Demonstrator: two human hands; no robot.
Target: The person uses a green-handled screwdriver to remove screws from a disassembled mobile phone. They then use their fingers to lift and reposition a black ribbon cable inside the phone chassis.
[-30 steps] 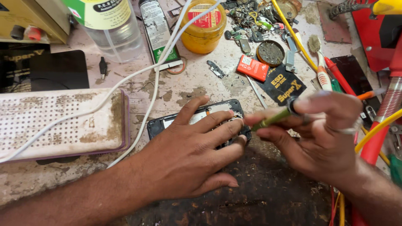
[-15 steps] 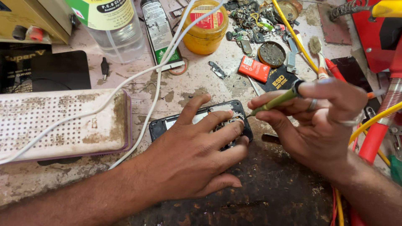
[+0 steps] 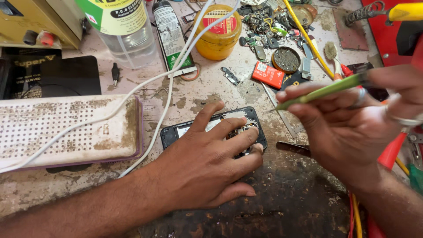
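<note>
My left hand (image 3: 207, 163) lies flat on an opened black phone (image 3: 176, 131) on the stained bench, fingers spread over its right half. My right hand (image 3: 352, 128) is raised to the right of the phone, pinching a thin green tool (image 3: 324, 90) whose tip points left, above and clear of the phone. Rings show on two fingers of that hand.
A dirty white perforated box (image 3: 66, 132) lies at left with white cables (image 3: 167, 75) crossing it. Behind are a clear bottle (image 3: 128, 35), a dark tube (image 3: 169, 31), a yellow jar (image 3: 218, 33), a red battery (image 3: 269, 75), a round tin (image 3: 286, 59) and loose parts. Red and yellow tools crowd the right edge.
My right hand has lifted the green tool up and to the right, away from the phone. My left hand stays pressed on the phone.
</note>
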